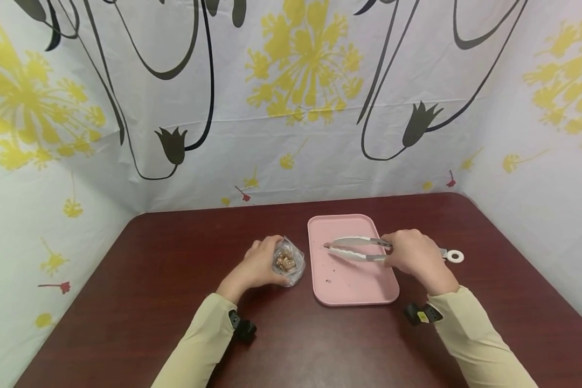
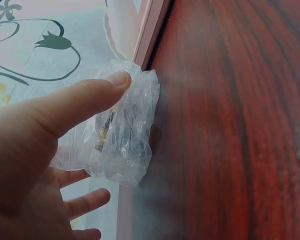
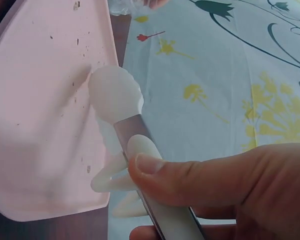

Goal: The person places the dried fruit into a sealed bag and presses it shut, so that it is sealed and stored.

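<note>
My left hand (image 1: 261,262) holds a small clear plastic bag (image 1: 297,272) upright on the table, thumb on the near side and fingers round the back. Inside it lie brown, lumpy pieces like walnut kernels (image 1: 285,261). My right hand (image 1: 414,255) grips a pair of kitchen tongs (image 1: 356,255) with white scalloped tips and metal arms. Low over the pink tray (image 1: 356,293), the tongs point left, arms spread apart. By their tips shows a small brown bit (image 1: 327,245). In the right wrist view, my thumb (image 3: 150,164) presses along one tong arm.
Dark crumbs (image 1: 328,281) are scattered on the tray, which lies just right of the bag. The dark red wooden table (image 1: 174,302) is bordered by a patterned white cloth (image 1: 252,156) at the back and sides. The tongs' ring end (image 1: 455,256) sticks out past my right hand.
</note>
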The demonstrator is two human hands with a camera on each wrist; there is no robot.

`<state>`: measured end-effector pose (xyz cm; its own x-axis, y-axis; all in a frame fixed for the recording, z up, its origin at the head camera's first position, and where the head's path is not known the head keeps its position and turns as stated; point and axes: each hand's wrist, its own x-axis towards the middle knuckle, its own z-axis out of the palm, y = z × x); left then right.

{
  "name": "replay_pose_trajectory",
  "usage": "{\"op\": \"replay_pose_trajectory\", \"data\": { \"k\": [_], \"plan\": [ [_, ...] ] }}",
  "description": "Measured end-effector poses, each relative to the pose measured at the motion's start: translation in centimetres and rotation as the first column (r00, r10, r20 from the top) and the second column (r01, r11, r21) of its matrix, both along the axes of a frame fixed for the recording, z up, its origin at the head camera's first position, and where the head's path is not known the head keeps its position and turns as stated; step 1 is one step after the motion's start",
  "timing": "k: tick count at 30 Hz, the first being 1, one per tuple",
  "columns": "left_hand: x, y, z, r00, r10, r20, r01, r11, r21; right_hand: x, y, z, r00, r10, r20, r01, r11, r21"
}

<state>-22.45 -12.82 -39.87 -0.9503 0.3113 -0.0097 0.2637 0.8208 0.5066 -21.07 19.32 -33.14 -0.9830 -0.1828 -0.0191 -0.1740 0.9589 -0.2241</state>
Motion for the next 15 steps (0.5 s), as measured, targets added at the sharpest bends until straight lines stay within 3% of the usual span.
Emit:
{"op": "replay_pose_trajectory", "data": {
  "k": [15],
  "plan": [
    [0.00,-0.05,0.19,1.000,-0.007,0.001,0.007,1.000,-0.003,-0.30,0.18,-0.57,1.000,-0.005,-0.029,0.005,1.000,0.011]
  ]
}}
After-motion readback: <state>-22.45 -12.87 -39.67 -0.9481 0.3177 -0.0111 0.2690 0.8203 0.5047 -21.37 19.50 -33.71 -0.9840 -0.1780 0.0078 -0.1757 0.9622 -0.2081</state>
